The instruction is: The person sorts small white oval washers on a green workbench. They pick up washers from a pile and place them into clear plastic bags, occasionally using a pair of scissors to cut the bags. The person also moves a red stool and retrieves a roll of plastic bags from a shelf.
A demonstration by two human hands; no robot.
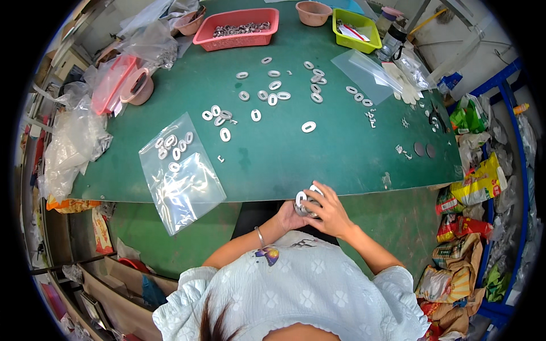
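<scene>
Just off the near edge of the table, my two hands are together around several oval metal plates with slots [301, 199]. My left hand [288, 217] cups them from below and the left, its fingers mostly hidden. From the right, my right hand [333, 215] has its fingers bent over the plates. More slotted oval plates of the same kind lie loose across the green table, the nearest single one [309, 127] beyond my hands. At the left, a clear plastic bag [194, 191] hangs partly over the front edge, with several oval plates [176, 153] at its upper end.
A pink basket [236, 44] of small metal parts stands at the back, beside a small pink bowl [313, 13] and a lime-green basket [364, 42]. Pliers [437, 118], dark discs [420, 149] and gloves [405, 85] lie at the right. Plastic bags [74, 133] crowd the left edge.
</scene>
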